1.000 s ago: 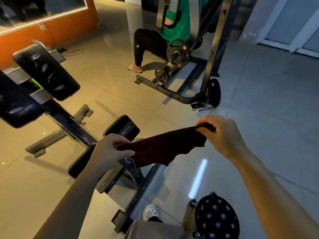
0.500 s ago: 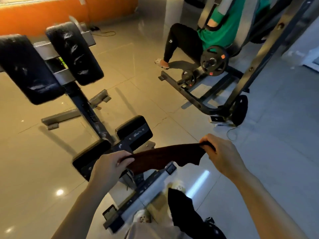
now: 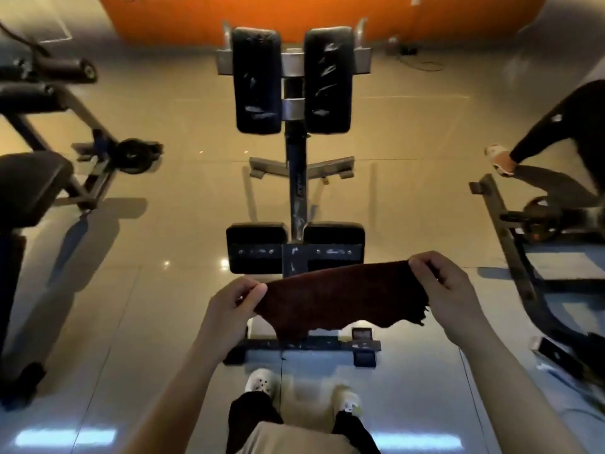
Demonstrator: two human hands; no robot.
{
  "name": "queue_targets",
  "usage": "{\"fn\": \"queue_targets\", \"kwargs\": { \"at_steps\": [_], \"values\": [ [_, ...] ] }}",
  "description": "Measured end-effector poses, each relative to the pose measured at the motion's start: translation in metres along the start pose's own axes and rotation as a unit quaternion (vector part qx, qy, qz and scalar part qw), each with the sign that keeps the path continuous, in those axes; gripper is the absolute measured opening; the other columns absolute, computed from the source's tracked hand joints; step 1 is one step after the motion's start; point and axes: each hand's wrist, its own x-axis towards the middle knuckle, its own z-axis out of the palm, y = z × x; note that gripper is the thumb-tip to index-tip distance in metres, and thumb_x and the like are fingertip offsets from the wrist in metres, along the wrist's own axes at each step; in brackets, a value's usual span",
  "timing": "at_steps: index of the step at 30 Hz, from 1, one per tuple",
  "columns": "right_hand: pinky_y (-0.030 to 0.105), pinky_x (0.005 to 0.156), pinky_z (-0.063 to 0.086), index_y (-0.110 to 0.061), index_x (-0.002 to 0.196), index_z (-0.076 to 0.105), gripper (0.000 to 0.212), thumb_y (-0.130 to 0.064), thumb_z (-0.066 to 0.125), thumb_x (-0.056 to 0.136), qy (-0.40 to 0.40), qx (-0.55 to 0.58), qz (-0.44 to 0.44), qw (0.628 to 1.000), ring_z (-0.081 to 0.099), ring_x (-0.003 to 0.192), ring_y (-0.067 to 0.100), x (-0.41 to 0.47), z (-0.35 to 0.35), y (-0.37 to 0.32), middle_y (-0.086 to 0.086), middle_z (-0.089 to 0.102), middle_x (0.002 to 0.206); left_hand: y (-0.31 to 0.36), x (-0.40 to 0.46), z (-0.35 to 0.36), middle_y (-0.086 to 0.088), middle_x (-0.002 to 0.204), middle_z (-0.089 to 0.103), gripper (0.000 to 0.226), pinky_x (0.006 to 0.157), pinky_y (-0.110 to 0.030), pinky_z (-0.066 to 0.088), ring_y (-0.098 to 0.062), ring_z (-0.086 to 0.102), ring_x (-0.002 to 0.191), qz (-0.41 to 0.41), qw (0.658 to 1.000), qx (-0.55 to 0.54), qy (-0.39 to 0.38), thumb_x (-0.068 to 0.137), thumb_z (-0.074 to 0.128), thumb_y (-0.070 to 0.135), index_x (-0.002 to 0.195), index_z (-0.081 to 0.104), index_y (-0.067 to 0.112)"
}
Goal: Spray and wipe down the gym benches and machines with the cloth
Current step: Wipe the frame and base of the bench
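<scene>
The left hand [image 3: 233,308] and right hand [image 3: 442,290] each pinch one end of the dark cloth [image 3: 340,298]. The cloth hangs stretched between them, above the bench [image 3: 294,247] base.

Cloth [image 3: 340,298] dk brown; bench pads [image 3: 257,80] blk, scuffed white; wall [image 3: 294,11] orange.

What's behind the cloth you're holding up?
The cloth, held by left hand and right hand, covers the bench's centre post. Lower pads and base crossbar show around it.
</scene>
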Motion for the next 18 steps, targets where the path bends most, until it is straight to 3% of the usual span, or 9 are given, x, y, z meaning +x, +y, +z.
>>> {"fn": "queue_targets", "kwargs": {
  "at_steps": [3,6,8,10,13,16,18],
  "values": [
    [0.022,0.046,0.038,-0.013,0.080,0.058,0.023,-0.018,0.048,0.101,-0.023,0.011,0.019,1.000,0.051,0.058,0.009,0.011,0.003,0.003,0.003,0.054,0.073,0.009,-0.022,0.017,-0.005,0.080,0.059,0.022,0.058,-0.029,0.056,-0.020,0.063,0.081,-0.113,0.977,-0.169,0.057,0.098,0.056,0.016,0.078,0.061,0.011],
    [0.033,0.061,0.043,-0.012,0.081,0.060,0.023,-0.024,0.051,0.099,-0.051,-0.005,0.045,0.998,0.056,0.076,0.021,0.017,0.029,0.006,0.005,0.059,0.080,0.007,-0.037,0.015,-0.011,0.086,0.058,0.019,0.057,-0.035,0.054,-0.027,0.064,0.077,-0.218,0.942,-0.246,0.070,0.101,0.050,0.019,0.090,0.057,0.005],
    [0.037,0.070,0.047,-0.017,0.079,0.061,0.023,-0.030,0.054,0.097,-0.059,-0.027,0.051,0.997,0.059,0.083,0.022,0.017,0.052,0.004,0.003,0.061,0.083,0.001,-0.042,0.012,-0.013,0.091,0.058,0.020,0.062,-0.038,0.053,-0.029,0.064,0.077,-0.246,0.926,-0.276,0.077,0.102,0.047,0.019,0.098,0.057,0.002],
    [0.033,0.070,0.045,-0.021,0.075,0.058,0.024,-0.032,0.056,0.096,-0.067,-0.054,0.023,0.996,0.059,0.082,0.015,0.010,0.077,-0.006,0.001,0.060,0.080,0.000,-0.045,0.012,-0.014,0.090,0.058,0.020,0.061,-0.038,0.055,-0.029,0.063,0.078,-0.258,0.913,-0.306,0.081,0.102,0.046,0.018,0.102,0.055,0.000],
    [0.014,0.060,0.042,-0.021,0.074,0.055,0.023,-0.034,0.061,0.092,-0.146,-0.088,-0.044,0.984,0.055,0.070,-0.001,-0.014,0.121,-0.025,-0.004,0.057,0.072,-0.002,-0.046,0.016,-0.017,0.088,0.060,0.020,0.059,-0.034,0.057,-0.029,0.064,0.081,-0.246,0.903,-0.345,0.078,0.101,0.046,0.018,0.101,0.053,-0.001],
    [0.018,0.068,0.052,-0.029,0.080,0.055,0.018,-0.043,0.064,0.088,-0.243,-0.121,-0.089,0.958,0.059,0.077,-0.002,-0.045,0.171,-0.035,-0.011,0.060,0.077,-0.011,-0.041,0.003,-0.019,0.095,0.066,0.034,0.067,-0.033,0.056,-0.026,0.068,0.085,-0.209,0.883,-0.418,0.053,0.096,0.047,0.031,0.103,0.058,-0.001],
    [0.015,0.076,0.051,-0.036,0.086,0.053,0.017,-0.038,0.070,0.085,-0.247,-0.127,-0.098,0.956,0.059,0.086,-0.003,-0.055,0.200,-0.035,-0.017,0.061,0.089,-0.022,-0.036,-0.016,-0.016,0.098,0.070,0.053,0.070,-0.029,0.054,-0.024,0.070,0.090,-0.180,0.878,-0.442,0.036,0.088,0.044,0.045,0.107,0.063,-0.001]
  ]
}}
